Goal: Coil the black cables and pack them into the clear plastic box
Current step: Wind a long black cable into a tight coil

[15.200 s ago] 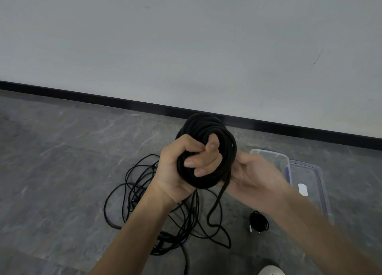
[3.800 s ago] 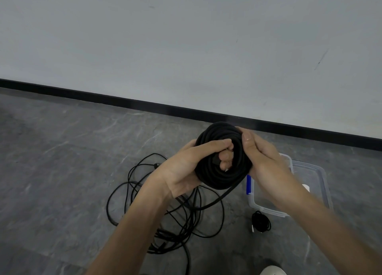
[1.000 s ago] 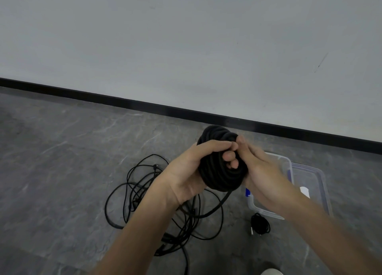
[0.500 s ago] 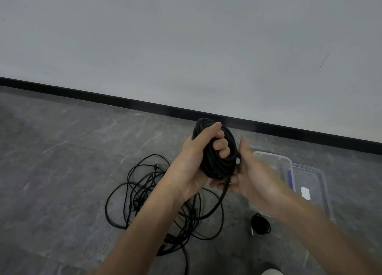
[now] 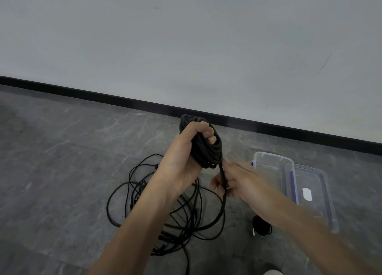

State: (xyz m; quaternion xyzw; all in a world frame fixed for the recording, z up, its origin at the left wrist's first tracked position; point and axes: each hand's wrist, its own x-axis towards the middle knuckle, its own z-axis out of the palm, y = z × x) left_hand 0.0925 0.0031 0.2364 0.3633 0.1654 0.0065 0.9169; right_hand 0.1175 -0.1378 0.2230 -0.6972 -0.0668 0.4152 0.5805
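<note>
Two bare hands held one thick black cable coil (image 5: 209,152) at the centre of the frame, above a grey stone floor (image 5: 62,161). The left hand (image 5: 182,155) gripped the coil with its fingers curled through the opening, so the ring stood roughly upright. The right hand (image 5: 235,179), blurred, lay just below and to the right and pinched the uncoiled tail (image 5: 223,208) where it left the coil's lower edge. The tail's long axis ran almost straight down, then curved toward lower left into a loose tangle of thin black cables (image 5: 144,192) on the floor. The next turn probably called for the right hand to carry the tail up and around the ring. The clear plastic box (image 5: 272,156) stood open at right of centre, nearer the right hand, with what seemed its blue-edged lid (image 5: 316,208) beside it. A small coiled black bundle (image 5: 261,227) lay just below the box, not yet packed.
</note>
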